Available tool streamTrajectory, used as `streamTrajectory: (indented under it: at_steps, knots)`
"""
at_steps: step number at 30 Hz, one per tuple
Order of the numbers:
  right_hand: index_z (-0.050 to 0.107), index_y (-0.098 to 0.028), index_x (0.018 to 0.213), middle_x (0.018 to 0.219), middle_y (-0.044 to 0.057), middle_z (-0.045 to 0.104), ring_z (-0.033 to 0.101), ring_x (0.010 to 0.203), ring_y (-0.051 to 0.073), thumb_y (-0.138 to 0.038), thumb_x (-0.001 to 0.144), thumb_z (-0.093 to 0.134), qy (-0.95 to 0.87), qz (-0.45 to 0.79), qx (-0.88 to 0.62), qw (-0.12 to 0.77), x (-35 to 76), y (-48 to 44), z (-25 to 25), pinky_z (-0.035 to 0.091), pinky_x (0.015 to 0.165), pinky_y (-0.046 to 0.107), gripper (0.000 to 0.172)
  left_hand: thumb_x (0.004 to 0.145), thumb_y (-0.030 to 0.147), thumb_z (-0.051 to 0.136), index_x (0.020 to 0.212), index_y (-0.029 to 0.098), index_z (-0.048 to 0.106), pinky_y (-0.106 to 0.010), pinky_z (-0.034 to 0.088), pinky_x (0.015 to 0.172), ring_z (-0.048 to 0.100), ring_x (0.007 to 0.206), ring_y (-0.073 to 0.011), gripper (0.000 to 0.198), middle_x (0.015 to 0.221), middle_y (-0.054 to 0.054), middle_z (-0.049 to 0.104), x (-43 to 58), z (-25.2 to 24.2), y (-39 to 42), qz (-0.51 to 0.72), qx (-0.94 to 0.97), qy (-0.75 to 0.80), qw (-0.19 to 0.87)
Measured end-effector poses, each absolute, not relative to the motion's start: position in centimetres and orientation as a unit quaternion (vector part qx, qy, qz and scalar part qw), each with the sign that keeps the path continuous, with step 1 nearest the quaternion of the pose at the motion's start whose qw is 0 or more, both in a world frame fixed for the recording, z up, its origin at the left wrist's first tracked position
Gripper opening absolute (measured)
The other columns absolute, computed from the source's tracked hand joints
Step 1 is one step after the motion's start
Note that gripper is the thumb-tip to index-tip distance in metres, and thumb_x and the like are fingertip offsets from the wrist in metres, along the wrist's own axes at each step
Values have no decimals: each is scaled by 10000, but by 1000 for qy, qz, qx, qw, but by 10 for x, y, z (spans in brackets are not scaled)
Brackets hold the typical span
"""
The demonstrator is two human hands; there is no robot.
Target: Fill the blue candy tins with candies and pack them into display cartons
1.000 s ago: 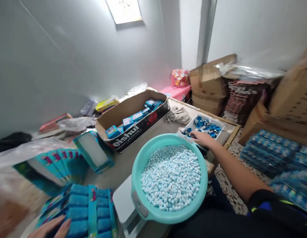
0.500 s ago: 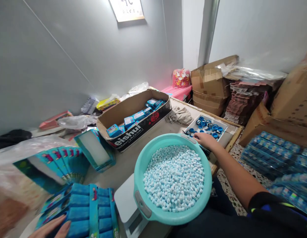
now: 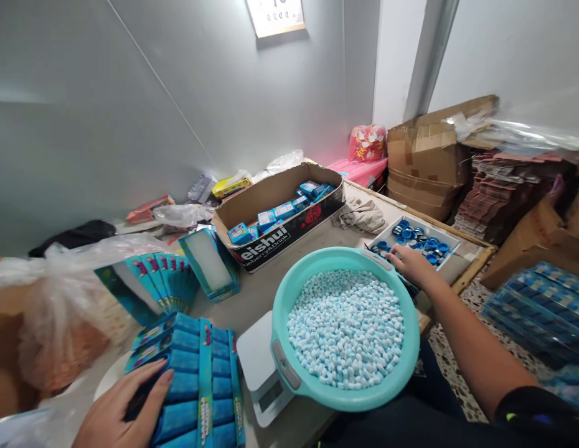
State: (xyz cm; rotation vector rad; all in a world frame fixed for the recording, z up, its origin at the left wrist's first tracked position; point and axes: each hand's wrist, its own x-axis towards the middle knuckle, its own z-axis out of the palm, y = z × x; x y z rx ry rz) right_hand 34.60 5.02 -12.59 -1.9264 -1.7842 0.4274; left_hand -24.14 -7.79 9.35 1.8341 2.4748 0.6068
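My left hand lies over the left part of a display box of small blue packs, thumb and fingers curved onto it. A teal bowl full of small pale blue and white tablets sits partly over a white scale. Beyond the bowl, my right hand is at the near edge of a white tray of blue ring-like pieces. Its fingers are curled together; what they hold, if anything, is hidden.
A cardboard carton with small blue boxes stands at the back. Left of it are blue printed cartons and a clear plastic bag. A rag lies near the tray. Brown boxes and wrapped blue packs stand right.
The view has swung left, so everything sits further right in the picture. More of my left hand shows on the display box. My right hand stays at the tray's near edge.
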Motion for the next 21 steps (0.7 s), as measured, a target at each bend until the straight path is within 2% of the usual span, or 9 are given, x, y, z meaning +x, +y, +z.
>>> streamTrajectory:
  at_steps: [3, 7, 12, 21]
  knots:
    - [618, -182, 923, 906, 101, 690, 626, 853, 249, -382, 1032, 492, -634, 147, -711, 267, 347, 50, -128, 347, 698, 306, 261, 488, 873, 553, 937, 250, 780, -530, 547, 1141, 672, 1221, -350, 801, 1170, -61, 764, -233, 100, -78, 197, 548, 811, 55]
    - [615, -186, 935, 918, 103, 694, 630, 857, 261, -408, 1030, 477, -618, 132, -712, 306, 348, 50, -132, 360, 711, 314, 278, 521, 788, 598, 934, 278, 780, -541, 458, 1234, 668, 1220, -338, 681, 1167, -38, 764, -250, 91, -77, 205, 556, 804, 59]
    - [614, -183, 958, 950, 129, 702, 643, 896, 284, -428, 1041, 445, -594, 117, -723, 332, 350, 50, -135, 377, 734, 329, 309, 584, 734, 631, 963, 313, 787, -512, 471, 1224, 675, 1215, -310, 588, 1174, -6, 766, -272, 77, -76, 209, 575, 790, 42]
    - [596, -187, 961, 970, 160, 690, 628, 903, 308, -495, 1010, 399, -553, 99, -734, 380, 352, 47, -134, 370, 719, 353, 370, 571, 743, 582, 971, 258, 795, -548, 450, 1242, 658, 1255, -355, 664, 1201, -55, 760, -251, 93, -77, 194, 565, 801, 47]
